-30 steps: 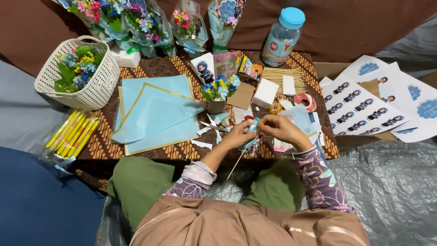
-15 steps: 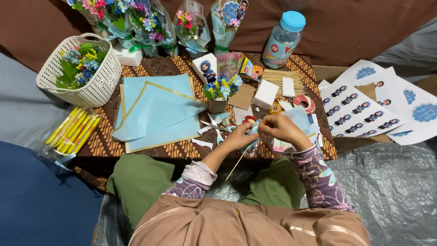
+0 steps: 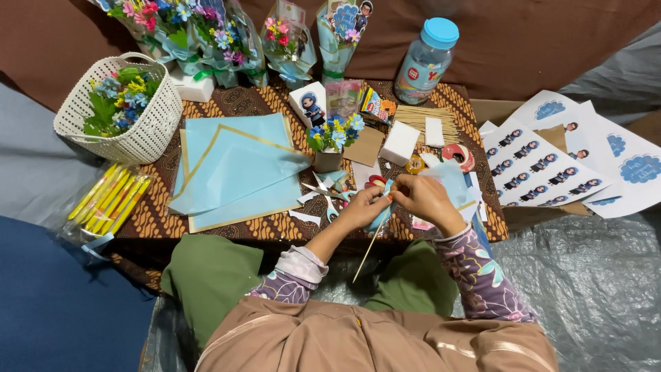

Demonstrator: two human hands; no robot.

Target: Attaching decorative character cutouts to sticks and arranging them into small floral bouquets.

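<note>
Head view, near to far. Thin skewer point(image 3: 372, 242) hangs down toward the lap; its top end is pinched in the left hand point(image 3: 363, 209), thumb and fingers pressed together on it and on a small blue paper piece point(image 3: 383, 207). Right hand point(image 3: 421, 198) sits just beside, fingertips closed at the same spot; can't tell exactly what they grip.

Risks, as I judge them:
- Skewer is held only at the top, so any twist could swing the free end or snap it.
- Blue piece is tiny and could slip out of the pinch into the paper scraps point(image 3: 323, 193) below.
- Tape roll point(image 3: 414, 164) and foam block point(image 3: 399, 142) sit near the right hand and could get knocked.
- Small flower pot point(image 3: 329, 156) stands just beyond the left hand; a forward reach could tip it.
- Bottle point(image 3: 427, 62) is well apart, low risk.
</note>
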